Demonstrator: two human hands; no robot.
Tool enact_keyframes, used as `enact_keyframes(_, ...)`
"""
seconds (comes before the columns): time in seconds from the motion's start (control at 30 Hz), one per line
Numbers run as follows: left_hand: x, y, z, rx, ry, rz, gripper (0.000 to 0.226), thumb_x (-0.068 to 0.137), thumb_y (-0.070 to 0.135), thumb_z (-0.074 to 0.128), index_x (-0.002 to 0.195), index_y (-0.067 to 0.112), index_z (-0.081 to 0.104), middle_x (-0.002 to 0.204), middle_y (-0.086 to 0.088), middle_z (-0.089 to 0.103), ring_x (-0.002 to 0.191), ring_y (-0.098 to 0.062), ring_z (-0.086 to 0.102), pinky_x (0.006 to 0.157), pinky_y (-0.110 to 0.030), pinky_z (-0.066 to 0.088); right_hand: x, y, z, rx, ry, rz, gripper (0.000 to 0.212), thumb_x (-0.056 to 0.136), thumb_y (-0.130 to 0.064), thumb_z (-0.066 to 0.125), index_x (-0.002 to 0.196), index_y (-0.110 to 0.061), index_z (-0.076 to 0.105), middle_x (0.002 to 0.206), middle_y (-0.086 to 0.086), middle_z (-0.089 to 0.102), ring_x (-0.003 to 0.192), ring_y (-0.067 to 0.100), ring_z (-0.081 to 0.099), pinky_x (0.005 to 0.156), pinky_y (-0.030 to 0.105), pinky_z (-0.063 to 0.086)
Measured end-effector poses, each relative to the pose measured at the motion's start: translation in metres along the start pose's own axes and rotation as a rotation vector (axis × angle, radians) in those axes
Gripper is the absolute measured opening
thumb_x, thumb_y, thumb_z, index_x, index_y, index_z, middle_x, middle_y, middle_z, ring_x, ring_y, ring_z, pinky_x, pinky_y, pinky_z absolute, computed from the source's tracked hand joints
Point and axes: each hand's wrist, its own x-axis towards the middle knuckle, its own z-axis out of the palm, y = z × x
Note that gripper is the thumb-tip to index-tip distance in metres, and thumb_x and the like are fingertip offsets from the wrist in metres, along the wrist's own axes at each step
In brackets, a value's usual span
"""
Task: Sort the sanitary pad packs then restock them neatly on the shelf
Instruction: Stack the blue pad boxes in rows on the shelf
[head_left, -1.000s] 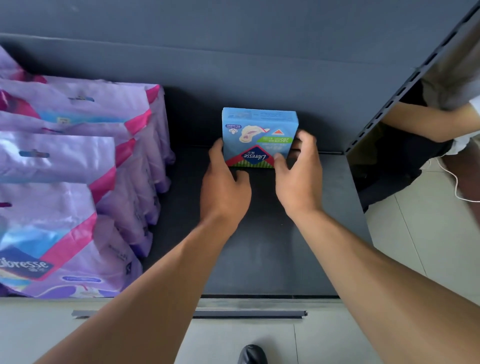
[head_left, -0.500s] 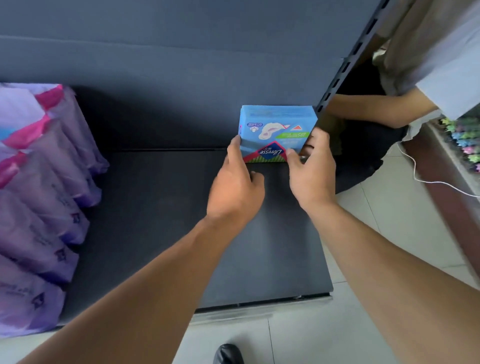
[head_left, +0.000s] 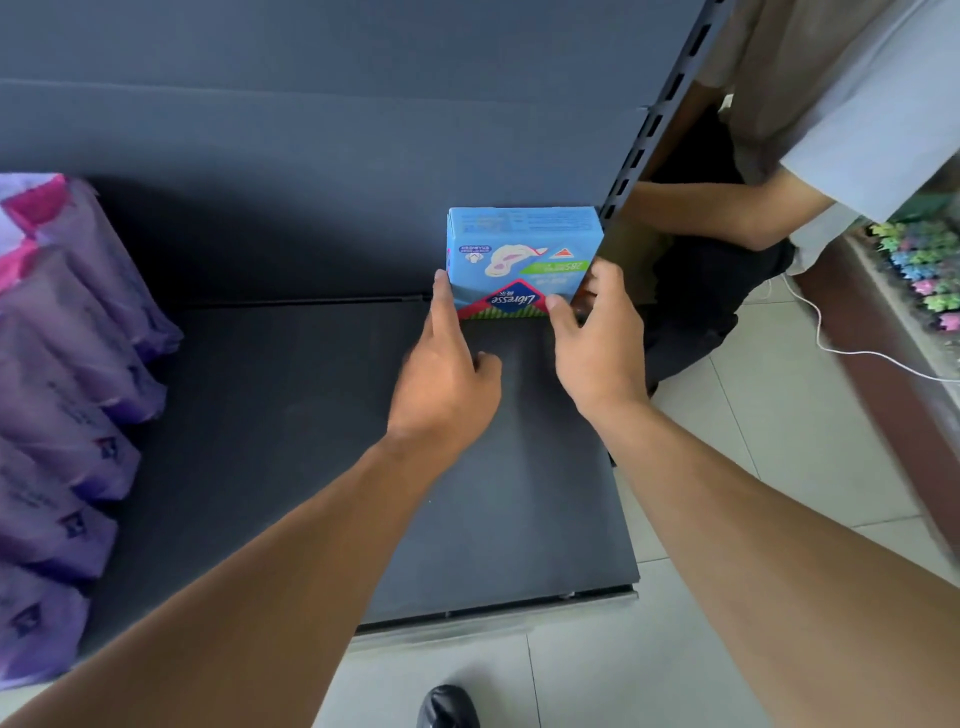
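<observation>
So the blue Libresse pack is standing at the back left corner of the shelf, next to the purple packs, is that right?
Not quite. The head view shows the blue Libresse pack standing at the back right corner of the shelf, by the slotted upright; the purple packs are far off at the left.

A shop aisle, at a retail display shelf.

A dark metal gondola shelf (head_left: 322, 467) with a flat back panel and a slotted upright (head_left: 654, 124) at its right edge, the kind used for store fittings, stands on a pale tiled floor (head_left: 779, 426). A row of identical purple packs (head_left: 67, 415) fills the left side, and a blue branded pack (head_left: 522, 257) stands at the far right corner against the back panel. Further right, a second display (head_left: 924, 265) carries rows of small coloured goods, and another person's arm (head_left: 727, 213) reaches in behind the upright.
</observation>
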Motion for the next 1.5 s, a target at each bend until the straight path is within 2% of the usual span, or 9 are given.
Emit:
enact_keyframes(0.2, 0.001, 0.003, 0.002, 0.055, -0.021, -0.003, 0.087, 0.087, 0.017, 0.050, 0.154, 0.024, -0.005, 0.143, -0.001, 0.045, 0.106, -0.028, 0.054, 0.080, -0.036, 0.048, 0.000, 0.002, 0.002, 0.013, 0.023, -0.003, 0.038, 0.094, -0.022, 0.063, 0.129, -0.016, 0.048, 0.124, -0.002, 0.063, 0.110, 0.013, 0.061, 0.084, 0.023, 0.051)
enact_keyframes(0.3, 0.003, 0.002, 0.002, 0.073, -0.019, -0.020, 0.085, 0.088, 0.016, 0.049, 0.155, 0.022, -0.004, 0.142, -0.004, 0.046, 0.105, -0.028, 0.054, 0.075, -0.032, 0.043, 0.002, 0.003, 0.000, 0.003, 0.004, -0.007, 0.038, 0.093, -0.022, 0.063, 0.128, -0.016, 0.047, 0.123, -0.003, 0.063, 0.109, 0.012, 0.061, 0.078, 0.016, 0.047)
enact_keyframes(0.43, 0.004, 0.002, -0.001, 0.070, -0.014, -0.021, 0.081, 0.089, 0.016, 0.048, 0.155, 0.022, 0.000, 0.150, 0.001, 0.038, 0.113, -0.026, 0.054, 0.075, -0.031, 0.046, 0.002, 0.004, -0.001, -0.020, -0.016, -0.007, 0.042, 0.093, -0.025, 0.064, 0.130, -0.017, 0.046, 0.124, -0.005, 0.062, 0.111, 0.011, 0.060, 0.085, 0.024, 0.052)
enact_keyframes(0.53, 0.000, 0.004, -0.003, 0.071, 0.003, -0.005, 0.078, 0.091, 0.016, 0.048, 0.155, 0.019, 0.004, 0.157, 0.004, 0.027, 0.128, -0.021, 0.045, 0.088, -0.029, 0.044, -0.004, 0.003, -0.005, -0.005, -0.015, 0.004, 0.048, 0.093, -0.024, 0.065, 0.135, -0.018, 0.044, 0.127, -0.005, 0.060, 0.113, 0.008, 0.058, 0.083, 0.016, 0.050)
enact_keyframes(0.67, -0.015, 0.007, -0.009, 0.084, 0.044, -0.005, 0.074, 0.094, 0.020, 0.048, 0.155, 0.016, 0.007, 0.161, 0.002, 0.015, 0.144, -0.015, 0.024, 0.103, -0.029, 0.035, -0.025, -0.001, -0.018, -0.030, -0.021, 0.025, 0.055, 0.094, -0.024, 0.062, 0.143, -0.017, 0.038, 0.136, -0.001, 0.053, 0.120, 0.011, 0.053, 0.093, 0.020, 0.045)
enact_keyframes(0.9, -0.077, 0.013, -0.027, 0.149, 0.144, 0.190, 0.058, 0.091, 0.023, 0.053, 0.145, 0.015, 0.034, 0.145, -0.003, 0.038, 0.131, -0.023, 0.036, 0.100, -0.040, 0.041, -0.108, -0.018, -0.060, -0.174, 0.032, -0.169, 0.044, 0.095, -0.024, 0.058, 0.136, -0.011, 0.050, 0.129, 0.005, 0.057, 0.119, 0.020, 0.054, 0.096, 0.032, 0.048)
enact_keyframes(1.1, -0.172, 0.032, -0.032, 0.233, -0.049, 0.435, 0.044, 0.091, 0.026, 0.054, 0.134, 0.019, 0.048, 0.131, -0.002, 0.052, 0.116, -0.023, 0.048, 0.096, -0.041, 0.043, -0.227, -0.025, -0.123, -0.314, 0.055, -0.116, 0.042, 0.094, -0.025, 0.056, 0.134, -0.013, 0.051, 0.127, 0.004, 0.056, 0.113, 0.021, 0.052, 0.087, 0.031, 0.047)
enact_keyframes(1.33, -0.303, 0.047, 0.020, 0.291, -0.387, 0.528, 0.041, 0.092, 0.028, 0.053, 0.132, 0.025, 0.049, 0.127, 0.003, 0.054, 0.120, -0.020, 0.048, 0.099, -0.042, 0.043, -0.393, 0.033, -0.202, -0.359, 0.177, 0.227, 0.043, 0.089, -0.027, 0.051, 0.129, -0.013, 0.055, 0.125, 0.004, 0.060, 0.111, 0.026, 0.056, 0.089, 0.042, 0.051)
enact_keyframes(1.5, -0.403, 0.044, 0.086, 0.386, -0.640, 0.610, 0.040, 0.095, 0.034, 0.049, 0.135, 0.031, 0.046, 0.135, 0.010, 0.050, 0.121, -0.014, 0.048, 0.098, -0.034, 0.041, -0.509, 0.094, -0.249, -0.307, 0.272, 0.499, 0.045, 0.088, -0.031, 0.046, 0.130, -0.016, 0.055, 0.124, 0.002, 0.059, 0.112, 0.026, 0.056, 0.088, 0.040, 0.051)
